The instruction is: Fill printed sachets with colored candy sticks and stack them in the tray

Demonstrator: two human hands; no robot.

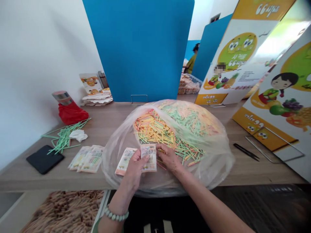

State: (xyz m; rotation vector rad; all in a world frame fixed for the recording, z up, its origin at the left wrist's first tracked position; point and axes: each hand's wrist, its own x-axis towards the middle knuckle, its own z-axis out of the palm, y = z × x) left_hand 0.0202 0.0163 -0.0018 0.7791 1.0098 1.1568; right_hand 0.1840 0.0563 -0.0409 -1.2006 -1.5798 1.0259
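My left hand (136,165) pinches a small printed packet (152,165), its thumb across the front. Beside the packet's upper right edge is my right hand (170,159), with fingers curled together; what lies between them is too small to make out. Another printed packet (125,159) lies left of the held one, partly behind my left hand. Both hands are over a large clear plastic bag (218,161), spread open. Inside it is a heap of thin, short coloured sticks (155,127), yellow, pink and green.
To the left lie filled packets (91,158), long green sticks (63,137), a crumpled white tissue (78,135) and a black flat device (45,158). Black tweezers (246,152) lie right. A blue partition (143,48) and printed boards (233,61) stand behind. A person (191,61) is beyond.
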